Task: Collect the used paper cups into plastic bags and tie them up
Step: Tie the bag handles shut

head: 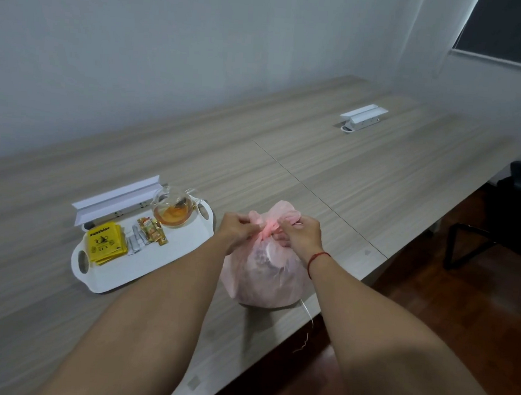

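Observation:
A pink translucent plastic bag (pixel 266 277) stands full and rounded near the table's front edge, with pale cup shapes dimly showing through its side. Its mouth is gathered into a twisted neck with loose flaps above. My left hand (pixel 238 230) pinches the left flap at the neck. My right hand (pixel 300 234) grips the right flap, fingers curled round the plastic. Both hands meet at the knot. A thin plastic strip (pixel 306 322) hangs from the bag over the table edge.
A white tray (pixel 145 266) to the left holds a glass teapot (pixel 173 211) of amber tea, yellow tea packets (pixel 105 244) and sachets. An open white socket box (pixel 115 200) stands behind it, another socket box (pixel 363 116) at far right. A black chair (pixel 495 230) stands by the table.

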Available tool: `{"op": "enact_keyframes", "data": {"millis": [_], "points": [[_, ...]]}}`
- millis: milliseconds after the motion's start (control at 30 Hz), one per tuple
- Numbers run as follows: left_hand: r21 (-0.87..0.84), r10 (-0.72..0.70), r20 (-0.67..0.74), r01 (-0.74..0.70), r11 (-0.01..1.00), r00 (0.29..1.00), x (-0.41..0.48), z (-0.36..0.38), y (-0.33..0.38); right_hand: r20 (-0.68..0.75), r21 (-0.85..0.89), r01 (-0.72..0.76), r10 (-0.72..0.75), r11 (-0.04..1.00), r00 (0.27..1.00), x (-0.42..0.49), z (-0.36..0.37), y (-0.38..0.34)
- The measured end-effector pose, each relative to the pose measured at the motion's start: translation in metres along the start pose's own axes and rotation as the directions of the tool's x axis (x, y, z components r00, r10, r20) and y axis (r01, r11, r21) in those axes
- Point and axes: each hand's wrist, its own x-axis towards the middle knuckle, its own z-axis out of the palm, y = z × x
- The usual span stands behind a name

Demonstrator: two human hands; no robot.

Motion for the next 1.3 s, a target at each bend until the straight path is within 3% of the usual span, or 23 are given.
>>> {"op": "enact_keyframes", "data": {"millis": [100, 233, 400, 500, 733, 867, 967, 1067, 1167, 1300], "points": [[0.033, -0.020, -0.005, 0.020, 0.999, 1.000, 0.002, 0.000, 0.000, -0.044, 0.018, -0.003, 0.004, 1.000, 0.999, 0.003, 0.001, 0.001], [0.124, -0.052, -0.036, 0.056, 0.991, 0.998, 0.008, 0.004, -0.002, 0.093, 0.056, 0.023, -0.028, 0.998, 0.995, 0.001, 0.004, -0.001], [0.151, -0.016, -0.129, 0.035, 0.988, 0.992, 0.017, 0.004, -0.004, -0.113, -0.169, 0.084, -0.104, 0.982, 0.988, 0.005, 0.003, 0.003], [0.061, -0.075, -0.171, 0.087, 0.994, 0.982, 0.025, -0.002, -0.005, -0.194, -0.279, 0.053, -0.111, 0.959, 0.975, 0.009, -0.002, 0.002], [0.071, -0.099, -0.330, 0.130, 0.989, 0.939, 0.036, -0.016, -0.001, -0.323, -0.193, -0.117, 0.049, 0.974, 0.945, 0.022, 0.004, -0.007], [-0.053, -0.101, -0.283, 0.089, 0.995, 0.954, 0.035, -0.017, 0.000, -0.202, -0.284, -0.066, 0.007, 0.957, 0.979, 0.022, 0.002, -0.007], [-0.160, -0.104, -0.153, 0.080, 0.984, 0.983, 0.030, -0.015, 0.003, -0.086, -0.256, -0.021, -0.001, 0.966, 0.996, 0.018, -0.001, -0.010], [-0.109, -0.112, -0.049, 0.106, 0.988, 0.992, 0.025, -0.012, 0.005, 0.012, -0.192, -0.003, 0.006, 0.981, 1.000, 0.009, 0.005, -0.011], [0.018, -0.048, -0.055, 0.049, 0.999, 0.997, 0.024, -0.009, 0.002, 0.072, -0.164, 0.019, -0.007, 0.986, 0.997, 0.009, 0.011, -0.007], [-0.040, 0.102, -0.132, -0.108, 0.993, 0.986, 0.021, -0.005, -0.001, 0.006, -0.151, 0.070, -0.070, 0.986, 0.998, 0.013, 0.018, -0.004]]}}
